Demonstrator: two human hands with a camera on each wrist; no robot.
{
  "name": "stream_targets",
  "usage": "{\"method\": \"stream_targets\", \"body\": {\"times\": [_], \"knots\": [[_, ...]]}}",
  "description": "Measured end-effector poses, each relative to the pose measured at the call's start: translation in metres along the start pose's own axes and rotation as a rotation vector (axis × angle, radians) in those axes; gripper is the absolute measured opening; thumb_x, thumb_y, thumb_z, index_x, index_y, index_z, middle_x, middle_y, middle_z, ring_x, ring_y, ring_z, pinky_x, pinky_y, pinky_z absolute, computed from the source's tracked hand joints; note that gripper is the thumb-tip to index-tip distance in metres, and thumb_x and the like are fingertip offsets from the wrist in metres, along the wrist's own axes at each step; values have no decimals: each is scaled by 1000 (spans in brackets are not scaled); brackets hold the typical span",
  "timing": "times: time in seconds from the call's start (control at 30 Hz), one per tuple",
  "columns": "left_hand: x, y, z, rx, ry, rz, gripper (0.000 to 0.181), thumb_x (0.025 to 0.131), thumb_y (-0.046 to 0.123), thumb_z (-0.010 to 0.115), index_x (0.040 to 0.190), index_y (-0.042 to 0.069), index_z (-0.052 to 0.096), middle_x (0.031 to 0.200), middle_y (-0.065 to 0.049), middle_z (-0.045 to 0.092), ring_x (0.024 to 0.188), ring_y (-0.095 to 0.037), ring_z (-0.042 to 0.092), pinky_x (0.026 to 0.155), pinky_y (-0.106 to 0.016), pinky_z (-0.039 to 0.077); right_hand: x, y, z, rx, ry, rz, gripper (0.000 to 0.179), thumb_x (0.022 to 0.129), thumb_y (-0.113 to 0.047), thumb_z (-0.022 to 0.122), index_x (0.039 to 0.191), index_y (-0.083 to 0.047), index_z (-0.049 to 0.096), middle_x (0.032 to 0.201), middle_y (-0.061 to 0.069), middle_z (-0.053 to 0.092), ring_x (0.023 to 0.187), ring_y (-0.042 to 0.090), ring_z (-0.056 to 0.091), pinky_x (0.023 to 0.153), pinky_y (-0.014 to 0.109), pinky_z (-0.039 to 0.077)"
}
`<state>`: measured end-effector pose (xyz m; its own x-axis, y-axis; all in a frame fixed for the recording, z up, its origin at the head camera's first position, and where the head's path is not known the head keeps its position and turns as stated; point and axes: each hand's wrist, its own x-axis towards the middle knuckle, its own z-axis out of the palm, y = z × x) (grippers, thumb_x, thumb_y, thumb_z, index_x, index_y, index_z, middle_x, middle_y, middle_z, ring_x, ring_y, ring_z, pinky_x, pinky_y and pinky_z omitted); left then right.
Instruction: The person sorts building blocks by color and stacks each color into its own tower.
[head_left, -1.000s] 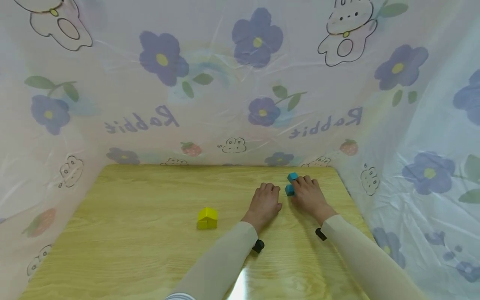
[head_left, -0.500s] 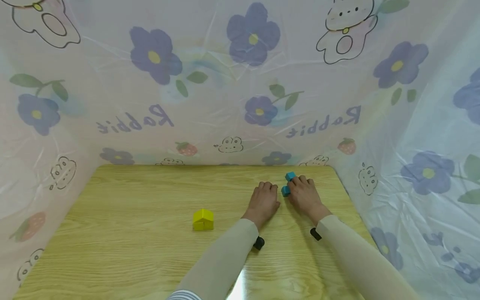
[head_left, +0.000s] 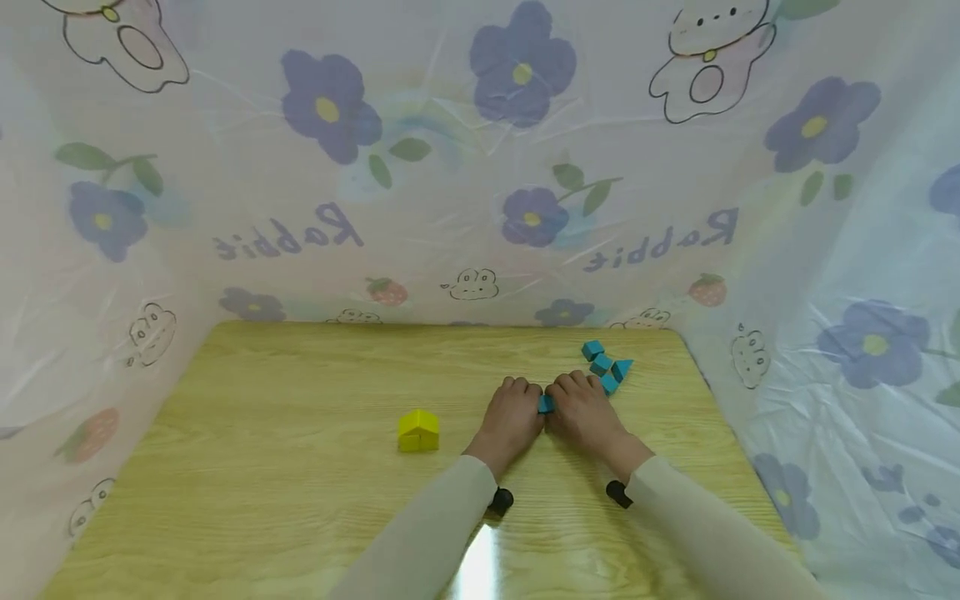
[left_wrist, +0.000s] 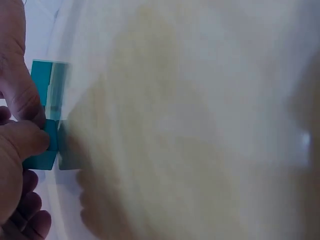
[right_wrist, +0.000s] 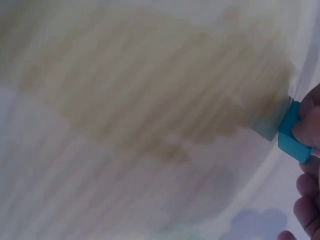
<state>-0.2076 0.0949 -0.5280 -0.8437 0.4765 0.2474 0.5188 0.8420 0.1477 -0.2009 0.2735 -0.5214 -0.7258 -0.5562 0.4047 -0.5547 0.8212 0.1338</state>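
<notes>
In the head view my left hand (head_left: 510, 425) and right hand (head_left: 588, 417) lie side by side over the table, right of centre. Between their fingertips a small blue block (head_left: 546, 404) shows. The left wrist view has two digits pressing teal-blue block faces (left_wrist: 51, 135), and another blue face (left_wrist: 42, 75) sticks out above them. From the right wrist, thumb and finger pinch a blue block (right_wrist: 294, 135), the other fingers curled below. Just behind my right hand lie several blue blocks: cubes (head_left: 601, 364) and a triangular block (head_left: 622, 370).
Yellow blocks (head_left: 417, 432) in a small house shape, with a roof on top, stand left of my left hand. The wood-grain table (head_left: 300, 500) meets a patterned curtain (head_left: 420, 250) at the back and both sides. Each wrist wears a black camera.
My right hand has left the blue blocks at the back right and come left and nearer, up against my left hand. More of those blocks show. The yellow house stays put.
</notes>
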Motion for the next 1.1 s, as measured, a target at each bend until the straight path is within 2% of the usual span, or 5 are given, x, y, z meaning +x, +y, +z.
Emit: {"method": "stream_targets", "body": {"times": [0.4, 0.6, 0.77, 0.9, 1.1], "knots": [[-59, -20, -17, -142, -34, -46, 20, 93, 22, 74, 108, 9, 69, 99, -4, 63, 89, -21, 51, 84, -29, 48, -2, -49, -8, 224, -161, 52, 29, 91, -30, 79, 112, -12, 70, 110, 1, 65, 101, 25, 55, 88, 46, 44], [-92, -27, -29, -256, -77, -95, 24, 93, 17, 73, 114, 7, 68, 104, -4, 62, 91, -19, 47, 82, -28, 48, -7, -71, -14, 265, -187, 22, 27, 90, -28, 77, 111, -12, 68, 109, 0, 63, 100, 22, 52, 88, 42, 41], [-110, -33, -31, -292, -73, -111, 27, 94, 19, 75, 117, 6, 69, 106, -4, 63, 94, -19, 49, 84, -29, 50, -8, -82, -16, 256, -174, -10, 28, 88, -28, 77, 110, -12, 67, 109, 0, 63, 100, 22, 52, 88, 42, 42], [-114, -36, -31, -267, -62, -87, 31, 95, 22, 75, 121, 5, 69, 110, -5, 64, 97, -20, 52, 87, -30, 51, -9, -83, -16, 244, -140, -34, 28, 87, -28, 77, 108, -13, 66, 108, 1, 63, 99, 23, 53, 87, 43, 44], [-113, -39, -31, -82, -38, 16, 32, 95, 26, 73, 119, 5, 70, 109, -5, 66, 96, -20, 55, 87, -30, 52, -11, -82, -14, 230, -116, -49, 29, 86, -29, 78, 107, -14, 65, 107, 0, 63, 98, 23, 53, 86, 43, 44]]}}
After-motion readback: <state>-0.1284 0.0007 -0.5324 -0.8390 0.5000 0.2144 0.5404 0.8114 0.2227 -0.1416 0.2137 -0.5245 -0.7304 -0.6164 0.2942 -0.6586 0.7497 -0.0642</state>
